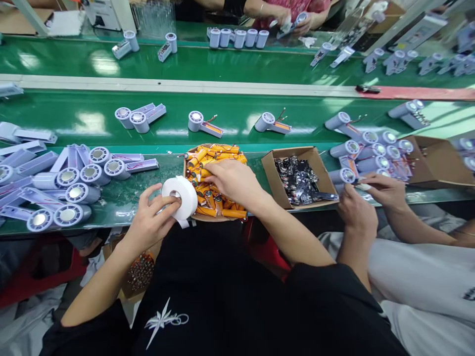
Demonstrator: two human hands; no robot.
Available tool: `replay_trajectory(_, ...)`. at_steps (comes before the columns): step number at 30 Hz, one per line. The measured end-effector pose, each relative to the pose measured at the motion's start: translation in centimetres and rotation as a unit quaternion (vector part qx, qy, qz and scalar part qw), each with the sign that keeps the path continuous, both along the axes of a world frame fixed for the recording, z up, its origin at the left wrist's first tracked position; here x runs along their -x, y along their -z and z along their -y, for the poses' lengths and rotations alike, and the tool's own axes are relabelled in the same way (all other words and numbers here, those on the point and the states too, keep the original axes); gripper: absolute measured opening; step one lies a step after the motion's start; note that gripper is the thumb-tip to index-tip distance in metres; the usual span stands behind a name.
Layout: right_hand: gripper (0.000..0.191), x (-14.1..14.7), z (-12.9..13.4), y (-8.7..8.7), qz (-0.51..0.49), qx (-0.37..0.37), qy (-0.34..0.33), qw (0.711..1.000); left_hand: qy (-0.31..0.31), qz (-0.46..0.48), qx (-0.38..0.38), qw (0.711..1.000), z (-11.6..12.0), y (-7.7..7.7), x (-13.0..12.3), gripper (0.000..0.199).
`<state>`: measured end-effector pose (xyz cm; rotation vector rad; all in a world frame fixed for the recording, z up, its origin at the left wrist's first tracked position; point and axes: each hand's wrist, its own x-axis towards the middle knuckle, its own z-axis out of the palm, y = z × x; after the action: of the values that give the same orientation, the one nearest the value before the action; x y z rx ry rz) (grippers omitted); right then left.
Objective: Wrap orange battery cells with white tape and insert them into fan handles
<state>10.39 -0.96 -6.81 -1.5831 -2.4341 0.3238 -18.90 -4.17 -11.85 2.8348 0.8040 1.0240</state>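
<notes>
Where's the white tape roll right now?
In the head view, the tape roll is left of centre, held in the left hand, at the left edge of the box of orange cells.

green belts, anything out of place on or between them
A small black object lies on the divider rail between the green belts. It looks stray, apart from the lilac parts on the belts.

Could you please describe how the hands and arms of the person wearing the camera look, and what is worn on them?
The left hand and right hand have no gloves, and no watch or bracelet shows. The forearms are uncovered below loose, short black fabric sleeves. These belong to a black shirt with a pale, star-shaped emblem.
</notes>
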Motion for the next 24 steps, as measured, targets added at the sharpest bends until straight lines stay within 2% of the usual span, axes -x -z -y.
replay_trajectory(3,0.024,1.0,0.8,0.8,0.037,-0.023,-0.028,0.999,0.011,0.008,0.0,1.0,-0.3,0.4,-0.5,0.039)
replay_trajectory(5,0.024,0.9,0.9,1.2,0.032,-0.002,0.006,0.999,0.012,0.018,0.007,1.0,-0.4,0.8,-0.9,0.04)
replay_trajectory(8,0.027,-0.1,0.7,1.3,-0.042,0.02,0.051,0.998,-0.012,0.061,0.02,0.998,-0.6,1.5,-1.5,0.041)
replay_trajectory(12,0.03,-1.2,0.6,1.7,-0.185,-0.025,0.006,0.982,-0.066,0.148,0.041,0.986,-1.0,1.4,-2.9,0.044)
replay_trajectory(14,0.029,-1.2,0.5,2.2,-0.212,-0.046,-0.002,0.976,-0.063,0.171,0.045,0.982,-1.3,1.0,-3.8,0.048)
replay_trajectory(17,0.026,-0.9,0.3,2.9,-0.203,-0.064,0.019,0.977,-0.047,0.165,0.051,0.984,-1.8,0.6,-5.0,0.05)
replay_trajectory(20,0.024,-1.2,0.1,2.4,-0.191,-0.088,0.038,0.977,-0.041,0.149,0.053,0.987,-2.1,0.7,-5.8,0.048)
replay_trajectory(24,0.019,-2.9,0.3,0.2,-0.214,-0.123,0.02,0.969,-0.028,0.13,0.034,0.99,-2.2,1.0,-5.8,0.041)
